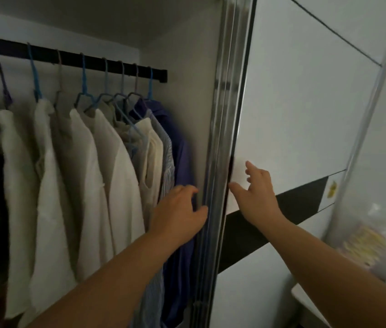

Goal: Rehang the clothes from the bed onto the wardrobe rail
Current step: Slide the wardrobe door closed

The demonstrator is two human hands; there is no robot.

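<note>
Wardrobe interior with sliding door, taken here as the landmark: the door is a large white panel crossed by a dark diagonal band, edged on its left by a metal frame. A panel of this kind is judged stiff and fairly heavy, running on a track, and best taken by the frame edge, not the smooth face, which offers little purchase. To the left of the door, the black rail spans the upper part of the opening and ends just short of the wardrobe's side wall. The clothes hang from it in a close row on thin hangers: pale shirts, a striped shirt and, nearest the door, a dark blue shirt. They are judged light, soft and easily slid off their hangers, so each is best handled by the hook or the shoulders. No garment is in either hand, and the bed is out of view. The left hand, empty, with loosely bent fingers, lies at the door's frame edge, over the lower part of the dark blue shirt. The right hand, empty and spread, rests its thumb at the frame and its fingers against the white face just above the dark band. A plastic bag stands right of the door.
</note>
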